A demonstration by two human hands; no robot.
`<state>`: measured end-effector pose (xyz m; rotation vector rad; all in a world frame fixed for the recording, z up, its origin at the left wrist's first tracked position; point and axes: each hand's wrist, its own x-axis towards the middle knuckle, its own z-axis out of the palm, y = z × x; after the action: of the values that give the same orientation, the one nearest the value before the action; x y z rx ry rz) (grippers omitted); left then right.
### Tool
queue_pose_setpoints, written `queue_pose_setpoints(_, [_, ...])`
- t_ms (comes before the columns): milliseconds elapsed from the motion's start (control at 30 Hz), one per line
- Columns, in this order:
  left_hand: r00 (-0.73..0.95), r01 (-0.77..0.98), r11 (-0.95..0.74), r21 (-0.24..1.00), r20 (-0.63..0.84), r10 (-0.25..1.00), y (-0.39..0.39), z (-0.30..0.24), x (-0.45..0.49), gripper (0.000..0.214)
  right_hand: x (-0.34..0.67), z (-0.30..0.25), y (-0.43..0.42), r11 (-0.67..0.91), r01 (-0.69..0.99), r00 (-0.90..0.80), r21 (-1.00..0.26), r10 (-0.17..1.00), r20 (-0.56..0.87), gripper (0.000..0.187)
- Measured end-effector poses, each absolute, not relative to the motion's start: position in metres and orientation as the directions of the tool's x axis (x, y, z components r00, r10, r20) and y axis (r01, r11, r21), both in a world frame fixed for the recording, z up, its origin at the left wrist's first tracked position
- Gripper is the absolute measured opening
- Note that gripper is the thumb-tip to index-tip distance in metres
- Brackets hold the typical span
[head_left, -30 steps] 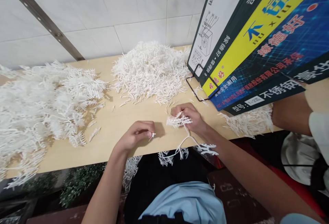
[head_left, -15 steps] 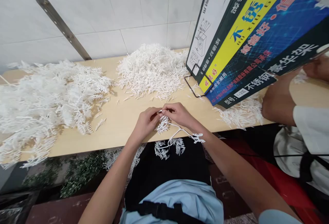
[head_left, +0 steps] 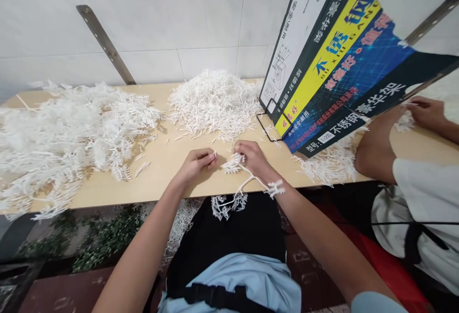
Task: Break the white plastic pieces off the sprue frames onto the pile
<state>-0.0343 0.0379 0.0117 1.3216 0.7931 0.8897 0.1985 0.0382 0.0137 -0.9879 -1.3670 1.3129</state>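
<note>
My right hand [head_left: 253,157] is closed on a white plastic branch [head_left: 239,184] with spiky twigs; its stem hangs over the front edge of the wooden table [head_left: 168,169] toward my lap. My left hand [head_left: 195,162] is pinched on a small white sprig [head_left: 214,154] just left of the branch, a short gap between them. A heap of loose small white sprigs [head_left: 215,102] lies straight behind both hands.
A bigger mound of white branches [head_left: 68,136] covers the table's left side. A printed cardboard box [head_left: 337,59] leans at the right. Beside it another person's hand [head_left: 426,112] and arm work among white sprigs [head_left: 330,162]. Green foliage [head_left: 96,241] lies below the table.
My hands met at the branch half a second ago and have now drawn slightly apart, the left one holding a small sprig. The view tilted upward, showing more wall and box.
</note>
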Motion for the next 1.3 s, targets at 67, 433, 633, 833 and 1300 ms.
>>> queue_pose_setpoints(67, [0.348,-0.162,0.028,0.986,0.030,0.937,0.037,0.008,-0.026,0.033,0.192,0.017,0.036,0.115,0.021,-0.201,-0.993,0.974,0.108,0.023])
queue_pose_setpoints(433, [0.371,0.283,-0.184,0.941,0.069,0.926,0.018,0.031,-0.008,0.040,0.185,0.018,0.035,0.150,0.164,-0.170,-0.975,0.978,0.122,0.032])
queue_pose_setpoints(633, [0.318,0.359,-0.243,0.901,0.127,0.940,0.020,0.022,-0.010,0.027,0.185,0.024,0.033,0.119,0.163,-0.151,-0.979,0.984,0.095,0.026])
queue_pose_setpoints(833, [0.223,0.339,-0.271,0.901,0.202,0.954,0.020,0.023,-0.013,0.025,0.189,0.031,0.034,0.088,0.229,-0.330,-0.969,0.944,0.007,0.028])
queue_pose_setpoints(1300, [0.419,0.310,-0.301,0.902,0.155,0.894,0.020,0.025,-0.013,0.024,0.193,0.035,0.033,0.028,0.177,-0.370,-0.984,0.928,-0.040,0.020])
